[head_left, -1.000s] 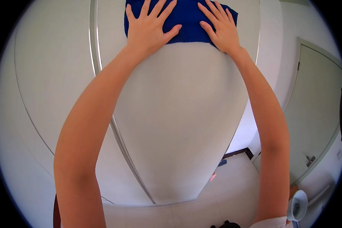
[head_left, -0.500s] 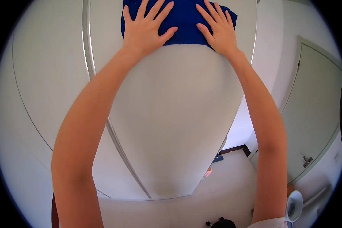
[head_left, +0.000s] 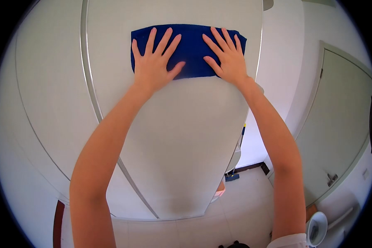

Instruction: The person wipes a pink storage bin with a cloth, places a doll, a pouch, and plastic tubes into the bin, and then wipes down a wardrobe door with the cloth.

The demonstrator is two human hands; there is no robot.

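A dark blue cloth (head_left: pixel 190 49) is spread flat against a pale cabinet door panel (head_left: pixel 186 132). Toward its left end, my left hand (head_left: pixel 153 62) presses on it with the fingers spread. My right hand (head_left: pixel 229 58) lies on the right end, palm down, fingers and thumb apart. Between the two hands the middle of the cloth shows. Both arms reach upward from the bottom of the view.
A metal strip (head_left: pixel 88 62) runs down the door's left edge. To the right are a closed door (head_left: pixel 330 120) with a handle, a white basin (head_left: pixel 317 229) and a mop head (head_left: pixel 232 177) on the tiled floor (head_left: pixel 244 202).
The cloth and both hands now appear lower in the view, and the cloth's upper edge has come into sight. The view itself has shifted somewhat. Both hands stay spread on the cloth.
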